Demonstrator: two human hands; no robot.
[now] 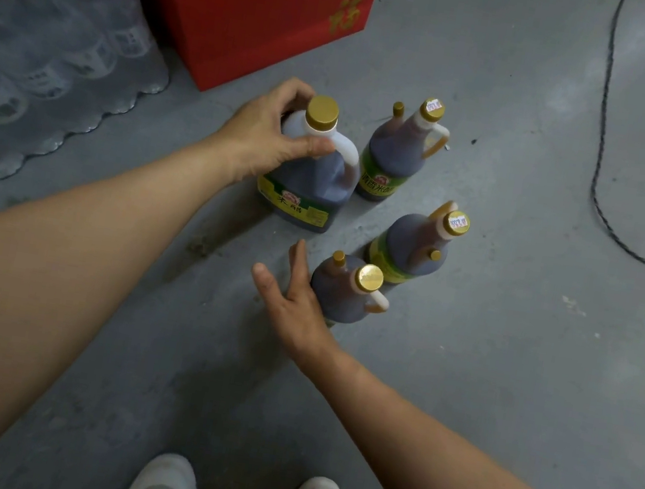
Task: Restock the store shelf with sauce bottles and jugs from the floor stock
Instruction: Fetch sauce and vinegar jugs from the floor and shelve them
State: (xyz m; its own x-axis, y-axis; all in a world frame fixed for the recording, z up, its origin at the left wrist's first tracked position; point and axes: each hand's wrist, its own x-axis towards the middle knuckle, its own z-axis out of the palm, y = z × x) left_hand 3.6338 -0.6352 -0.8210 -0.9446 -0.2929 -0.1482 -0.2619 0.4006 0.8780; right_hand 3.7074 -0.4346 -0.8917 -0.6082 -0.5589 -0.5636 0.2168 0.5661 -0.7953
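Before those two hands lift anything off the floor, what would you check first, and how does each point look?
1. Left hand has a hold on the big jug: ok, fingers and thumb curl round its neck below the gold cap.
2. Right hand has a hold on the nearest bottle: not ok, fingers straight, only against its side.
3. Caps on: ok, all four show gold caps.
4. All standing upright: ok.
5. Cable clear of the feet: ok, it lies off to the right.
6. Shelf space ready: cannot tell, no shelf in view.
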